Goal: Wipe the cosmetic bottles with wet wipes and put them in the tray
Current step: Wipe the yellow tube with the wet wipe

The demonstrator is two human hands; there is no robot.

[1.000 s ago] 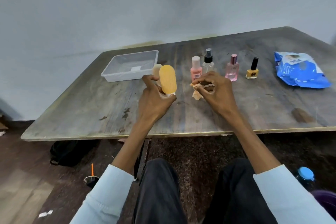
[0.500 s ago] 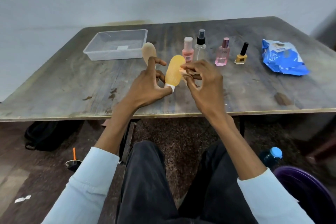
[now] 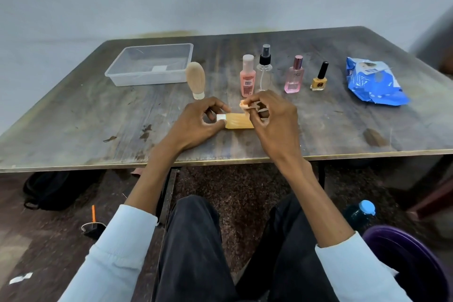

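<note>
One orange bottle [image 3: 239,123] is lying on its side just above the table [image 3: 98,115], near the front edge, its long axis running left to right and its white cap pointing left. The left hand [image 3: 196,122] is pinching that cap end between thumb and curled fingers, while the right hand [image 3: 272,117] is arching over the bottle's right end, fingers curled and gripping a crumpled wet wipe [image 3: 245,105] against it. Both hands are reaching forward, wrists raised. The tray [image 3: 149,78] is sitting far left, nearer the left hand; five other bottles are standing behind.
</note>
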